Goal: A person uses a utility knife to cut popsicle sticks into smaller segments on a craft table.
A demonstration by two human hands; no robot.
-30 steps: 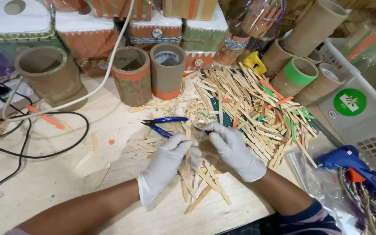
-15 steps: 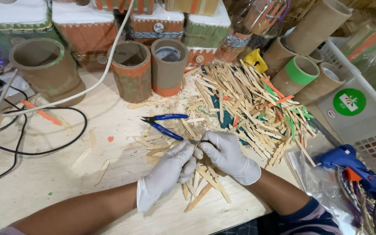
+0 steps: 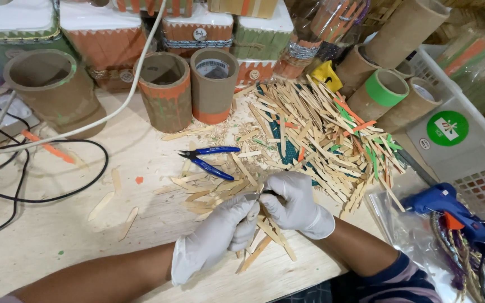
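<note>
Both my hands wear white gloves and meet over a small heap of cut wooden sticks (image 3: 265, 235) on the wooden table. My left hand (image 3: 220, 233) and my right hand (image 3: 296, 203) pinch a small dark tool or stick piece (image 3: 258, 195) between their fingertips; I cannot tell exactly what it is. Blue-handled cutters (image 3: 209, 160) lie open on the table just beyond my hands. A big pile of plain, orange and green wooden sticks (image 3: 321, 132) spreads to the right of them.
Cardboard tubes (image 3: 166, 90) painted orange and green stand at the back, with decorated boxes (image 3: 102, 39) behind. Black and white cables (image 3: 57, 140) run on the left. A blue glue gun (image 3: 450, 213) lies on plastic at the right, beside a white basket (image 3: 467, 151).
My two hands have drawn closer together over the cut sticks, fingertips now pinching the small piece between them. The cutters stay put.
</note>
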